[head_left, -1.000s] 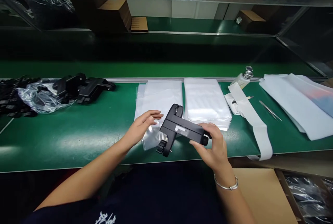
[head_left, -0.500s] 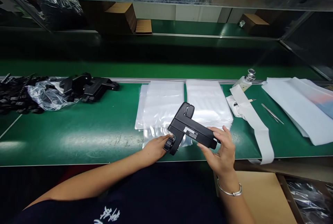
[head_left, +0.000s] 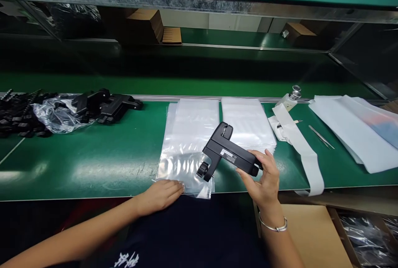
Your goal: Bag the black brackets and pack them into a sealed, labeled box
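Observation:
My right hand (head_left: 264, 179) grips a black plastic clamp-like part (head_left: 228, 154) with a small white label, held tilted just above the green bench. My left hand (head_left: 163, 195) pinches the near edge of a clear plastic bag (head_left: 186, 164), which lies pulled toward me off the left stack of bags (head_left: 194, 118). A second stack of clear bags (head_left: 247, 123) sits to the right of it, partly behind the black part.
More black parts (head_left: 105, 104) and a crumpled plastic bag (head_left: 56, 114) lie at the left. A white strip (head_left: 298, 143), a small bottle (head_left: 290, 98), tweezers (head_left: 321, 137) and white sheets (head_left: 354, 129) are at the right. A cardboard box (head_left: 311, 235) stands below the bench edge.
My left hand left the black part, took the top bag's near edge and drew it toward me. My right hand kept the black part nearly in place.

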`<state>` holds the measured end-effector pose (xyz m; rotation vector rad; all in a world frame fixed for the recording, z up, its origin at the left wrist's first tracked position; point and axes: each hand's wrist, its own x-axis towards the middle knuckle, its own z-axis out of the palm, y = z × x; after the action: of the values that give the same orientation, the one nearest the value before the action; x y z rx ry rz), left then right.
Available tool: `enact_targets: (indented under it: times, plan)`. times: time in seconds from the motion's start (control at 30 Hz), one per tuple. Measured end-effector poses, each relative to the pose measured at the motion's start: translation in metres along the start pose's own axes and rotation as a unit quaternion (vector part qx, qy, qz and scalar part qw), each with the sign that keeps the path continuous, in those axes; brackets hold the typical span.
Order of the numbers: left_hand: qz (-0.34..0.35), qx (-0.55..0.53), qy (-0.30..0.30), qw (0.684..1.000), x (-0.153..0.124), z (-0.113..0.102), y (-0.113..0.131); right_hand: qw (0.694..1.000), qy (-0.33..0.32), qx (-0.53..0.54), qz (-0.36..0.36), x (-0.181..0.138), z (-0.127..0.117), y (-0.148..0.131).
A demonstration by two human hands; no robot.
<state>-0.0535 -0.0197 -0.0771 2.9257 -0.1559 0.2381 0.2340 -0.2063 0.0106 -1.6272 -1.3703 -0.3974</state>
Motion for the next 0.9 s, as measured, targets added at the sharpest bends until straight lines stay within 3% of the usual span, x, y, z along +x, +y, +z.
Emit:
enact_targets:
  times: [0.2, 0.27, 0.37, 0.43, 0.63, 0.77, 0.83, 0.9]
  plan:
    - [-0.257, 0.047, 0.078, 0.962, 0.060, -0.011, -0.030, 1.000, 0.002, 0.006, 0.000, 0.004, 0.001, -0.003]
    - [-0.225, 0.014, 0.040, 0.973, 0.064, -0.015, -0.025, 1.000, -0.003, -0.008, 0.003, 0.004, -0.002, -0.004]
    - [-0.109, -0.024, -0.040, 0.993, 0.050, -0.014, -0.017, 1.000, -0.004, -0.023, 0.003, 0.002, -0.007, -0.005]
    - [-0.095, -0.035, -0.054, 0.993, 0.036, -0.012, -0.017, 1.000, -0.002, -0.027, 0.003, 0.000, -0.009, -0.005]
    - [-0.051, 0.030, -0.021, 0.998, -0.004, -0.009, -0.013, 1.000, 0.005, -0.014, 0.009, -0.001, -0.008, -0.005]
    - [-0.023, -0.002, 0.010, 1.000, -0.036, 0.004, -0.001, 1.000, 0.008, -0.006, -0.008, 0.003, -0.009, -0.005]
    - [-0.042, -0.013, 0.023, 0.999, -0.038, 0.008, -0.006, 1.000, 0.012, -0.008, -0.018, 0.008, -0.009, -0.005]
    - [-0.115, 0.011, 0.049, 0.992, -0.022, 0.007, -0.018, 1.000, 0.015, -0.008, -0.026, 0.012, -0.008, -0.005]
